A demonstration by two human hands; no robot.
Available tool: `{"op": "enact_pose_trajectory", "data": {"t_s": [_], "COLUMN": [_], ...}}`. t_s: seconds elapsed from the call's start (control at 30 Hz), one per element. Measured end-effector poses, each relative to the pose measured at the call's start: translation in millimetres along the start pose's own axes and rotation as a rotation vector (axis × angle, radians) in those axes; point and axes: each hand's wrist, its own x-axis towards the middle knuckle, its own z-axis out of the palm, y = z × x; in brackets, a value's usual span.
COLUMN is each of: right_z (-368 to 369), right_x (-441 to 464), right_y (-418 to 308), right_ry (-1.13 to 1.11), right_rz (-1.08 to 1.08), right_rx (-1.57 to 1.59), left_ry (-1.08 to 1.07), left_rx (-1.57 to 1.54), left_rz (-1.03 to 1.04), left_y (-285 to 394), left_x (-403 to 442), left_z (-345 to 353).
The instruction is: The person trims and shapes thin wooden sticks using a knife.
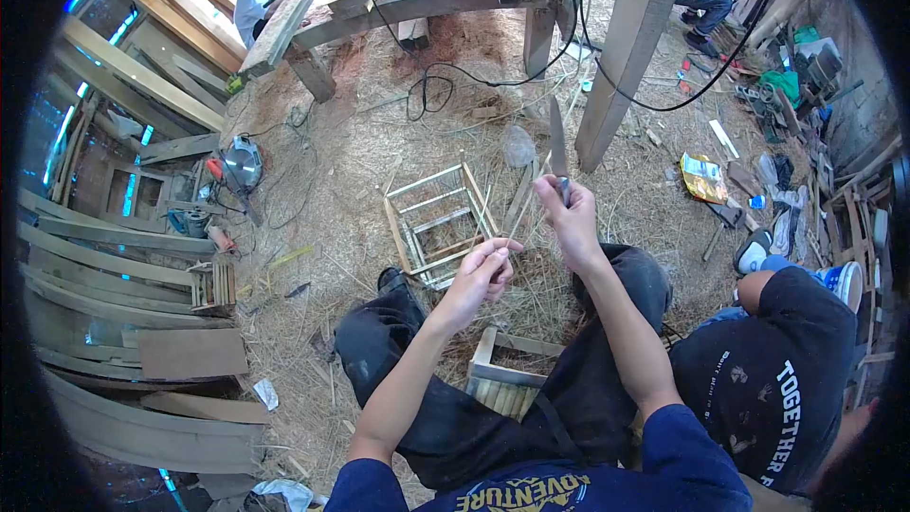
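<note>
My right hand [572, 218] is closed round the handle of a knife [557, 137], whose blade points up and away from me. To its lower left, my left hand [483, 275] is closed in a pinch on a thin pale strip [518, 218], which runs up towards the knife. A small frame of light sticks [390, 216] lies on the ground just beyond my left hand. Between my legs sits a wooden piece with a slatted face [505, 393], partly hidden by my trousers.
Shavings cover the ground. A circular saw [243, 166] lies at left, and a wooden workbench [417, 8] stands ahead with a cable [427, 95] hanging down. A post [626, 57] rises at right. One person [768, 370] sits close at my right; two others are farther off.
</note>
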Motion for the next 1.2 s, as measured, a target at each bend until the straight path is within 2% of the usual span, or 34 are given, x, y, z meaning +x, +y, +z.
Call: {"op": "enact_pose_trajectory", "data": {"t_s": [0.13, 0.23, 0.33, 0.43, 0.53, 0.63, 0.73, 0.83, 0.97, 1.07, 1.2], "right_z": [3.7, 8.9, 8.4, 8.5, 12.3, 13.9, 7.1, -2.7, -2.9, -5.1, -11.8], "right_x": [-3.2, -5.4, -3.6, -5.3, -5.6, -4.5, -5.7, -7.7, -21.5, -20.3, -14.9], "right_y": [-3.2, 13.0, 15.5, 6.4, 6.4, 9.3, 1.2, 8.0, -1.9, 4.6, -10.5], "right_ry": [-0.051, -0.161, -0.18, -0.209, -0.256, -0.235, -0.226, -0.256, -0.342, -0.363, -0.393], "right_rz": [0.087, 0.055, 0.047, 0.145, 0.071, -0.006, -0.139, -0.23, -0.256, -0.551, -0.78], "right_rx": [-0.055, -0.051, -0.078, -0.03, -0.066, -0.12, -0.209, -0.396, -0.706, -0.704, -0.816], "left_ry": [0.001, 0.002, 0.011, 0.018, 0.031, 0.032, 0.131, 0.188, 0.113, 0.045, -0.031], "left_rx": [-0.026, -0.056, -0.073, -0.065, -0.117, -0.116, -0.168, -0.13, -0.186, -0.234, -0.348], "left_rz": [0.009, -0.011, 0.015, 0.053, 0.013, 0.045, 0.13, 0.171, 0.157, 0.117, 0.039], "left_y": [-2.8, 2.6, 3.8, 3.2, 3.4, 3.2, 5.2, 11.7, 9.5, 15.7, 16.3], "left_x": [0.5, -0.3, 0.7, 4.2, 7.5, 7.0, 6.2, 1.4, -0.4, -7.2, -13.6], "left_z": [-1.1, 1.0, 2.0, 3.0, 2.8, -0.7, 3.4, 3.1, -5.7, -4.7, -7.8]}}
